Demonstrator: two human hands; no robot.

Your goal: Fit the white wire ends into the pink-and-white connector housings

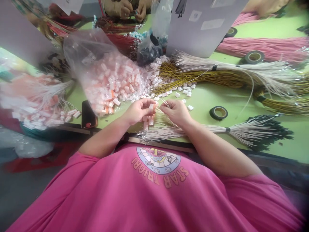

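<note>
My left hand (139,111) is closed around a small cluster of white and orange connector housings (148,121), near the table's front edge. Just to its right, my right hand (176,111) pinches thin wires (164,102) between thumb and fingers. Their tips come close to the housings; whether any wire sits inside one, I cannot tell. Below both hands lies a bundle of white wires (164,132), bound with black tape and fanning out toward dark connectors (267,132) on the right. Small white connectors (177,94) are scattered just beyond my hands.
A clear plastic bag (96,64) of connectors lies ahead on the left, with a dark phone (88,114) nearby. Black tape rolls (218,113) and bundles of yellow wires (217,79) and pink wires (263,48) occupy the right. Another person's hands (130,9) work across the table.
</note>
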